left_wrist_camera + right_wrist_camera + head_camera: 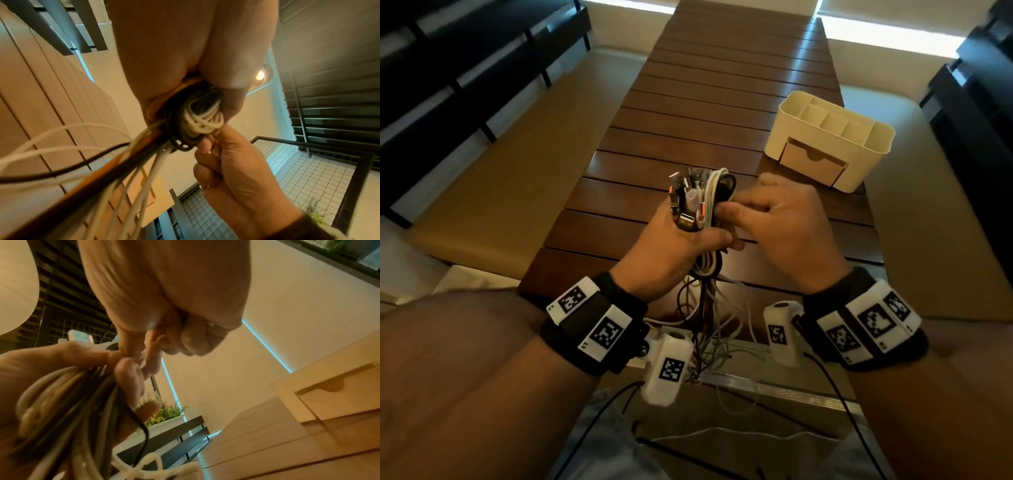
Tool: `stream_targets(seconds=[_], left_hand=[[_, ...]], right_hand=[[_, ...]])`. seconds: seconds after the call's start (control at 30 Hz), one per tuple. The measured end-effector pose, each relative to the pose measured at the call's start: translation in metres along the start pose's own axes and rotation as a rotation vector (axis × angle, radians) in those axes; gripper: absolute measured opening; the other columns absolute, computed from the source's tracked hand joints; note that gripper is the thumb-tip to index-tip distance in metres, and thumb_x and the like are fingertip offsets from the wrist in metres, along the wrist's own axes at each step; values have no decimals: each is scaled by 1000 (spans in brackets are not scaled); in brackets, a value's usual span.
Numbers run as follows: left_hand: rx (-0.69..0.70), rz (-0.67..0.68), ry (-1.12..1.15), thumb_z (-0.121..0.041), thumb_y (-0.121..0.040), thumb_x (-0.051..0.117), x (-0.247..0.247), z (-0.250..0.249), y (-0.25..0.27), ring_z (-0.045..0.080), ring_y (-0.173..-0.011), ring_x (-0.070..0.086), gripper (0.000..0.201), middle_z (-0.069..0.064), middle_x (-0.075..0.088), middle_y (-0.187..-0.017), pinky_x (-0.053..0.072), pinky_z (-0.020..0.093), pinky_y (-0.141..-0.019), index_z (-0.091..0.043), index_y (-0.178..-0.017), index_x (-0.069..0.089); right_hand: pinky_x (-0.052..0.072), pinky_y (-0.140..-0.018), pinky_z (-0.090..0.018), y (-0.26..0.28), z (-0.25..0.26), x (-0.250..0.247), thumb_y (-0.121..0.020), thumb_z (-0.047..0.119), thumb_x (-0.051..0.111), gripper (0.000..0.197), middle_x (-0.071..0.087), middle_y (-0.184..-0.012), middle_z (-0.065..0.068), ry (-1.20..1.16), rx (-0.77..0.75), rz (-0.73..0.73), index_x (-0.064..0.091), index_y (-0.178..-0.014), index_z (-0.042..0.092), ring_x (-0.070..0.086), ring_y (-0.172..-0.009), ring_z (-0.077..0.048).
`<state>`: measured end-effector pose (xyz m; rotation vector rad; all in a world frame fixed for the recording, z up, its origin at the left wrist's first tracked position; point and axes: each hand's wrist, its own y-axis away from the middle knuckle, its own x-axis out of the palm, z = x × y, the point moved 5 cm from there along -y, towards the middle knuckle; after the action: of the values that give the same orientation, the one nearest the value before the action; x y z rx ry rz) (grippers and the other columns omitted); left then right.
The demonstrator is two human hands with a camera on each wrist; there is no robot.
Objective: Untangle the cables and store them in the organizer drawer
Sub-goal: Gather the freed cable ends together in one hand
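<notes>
slatted wooden table (705, 113) between cushioned benches (493, 178).

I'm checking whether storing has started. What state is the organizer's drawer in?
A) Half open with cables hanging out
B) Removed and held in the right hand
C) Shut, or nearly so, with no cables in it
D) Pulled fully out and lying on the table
C: the drawer front sits about flush in the organizer, while the left hand grips the cables and the right hand pinches them.
</notes>
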<state>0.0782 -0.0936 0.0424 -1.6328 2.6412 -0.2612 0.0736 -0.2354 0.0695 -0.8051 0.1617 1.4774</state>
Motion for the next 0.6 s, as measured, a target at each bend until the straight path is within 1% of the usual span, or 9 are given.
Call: stream_targets(seconds=[0.07,0.13,0.2,0.27,0.3,0.37,0.47,0.53,0.6], left_hand=[[9,-38,107,9,-86,62,-3,-2,1,27,-82,70,21,11,72,-90,57,38,-80,-3,-103,67],[-16,-111,272,4,-87,61,-10,-3,1,26,-80,68,15,12,70,-85,57,40,-79,-6,-93,69],[-45,-178,364,-3,-88,59,-17,-6,0,28,-78,66,8,15,63,-79,56,40,-76,-4,-81,63],[-86,-205,413,-10,-89,58,-22,-4,0,27,-77,62,14,14,53,-78,56,38,-74,-4,-77,55],[-108,-205,437,-13,-89,58,-22,-4,1,24,-75,61,15,13,49,-77,56,35,-73,-5,-77,53],[-113,-208,469,-14,-87,57,-22,-5,1,17,-67,56,15,8,46,-73,53,30,-67,-8,-75,50],[-46,-286,598,-12,-91,49,-40,-22,-4,9,-56,45,21,-3,42,-63,45,23,-58,-15,-69,48],[13,-341,638,-13,-95,44,-67,-38,-7,7,-55,41,25,-6,40,-63,41,21,-58,-17,-70,47],[51,-365,626,-14,-95,44,-89,-50,-4,5,-55,40,21,-7,38,-64,39,20,-56,-18,-74,43]], right_hand=[[42,-65,-9,0,0,-5,-85,41,69,13,65,-75,20,-159,98,10,72,-94,32,60,-74,7],[47,-70,-11,6,-3,7,-82,51,62,31,69,-81,29,-342,233,175,66,-108,35,64,-82,11],[52,-82,-19,17,-9,30,-75,62,70,52,71,-102,24,-353,288,357,63,-120,37,66,-99,5],[53,-93,-30,26,-13,52,-68,63,77,66,70,-116,15,-296,288,442,63,-126,34,64,-108,0],[53,-93,-31,27,-14,58,-70,59,78,62,70,-114,14,-252,266,456,63,-125,33,64,-107,1],[55,-82,-28,30,-14,64,-77,52,76,42,71,-101,11,-125,223,509,65,-112,33,65,-93,0],[56,-69,-30,53,-35,73,-77,64,70,36,71,-86,6,154,342,834,67,-91,31,67,-77,-9],[53,-70,-29,70,-55,72,-78,69,66,36,69,-84,10,305,422,983,67,-85,34,65,-80,-7],[54,-78,-34,70,-62,68,-76,72,65,39,70,-86,11,310,455,996,69,-85,33,63,-83,-6]])
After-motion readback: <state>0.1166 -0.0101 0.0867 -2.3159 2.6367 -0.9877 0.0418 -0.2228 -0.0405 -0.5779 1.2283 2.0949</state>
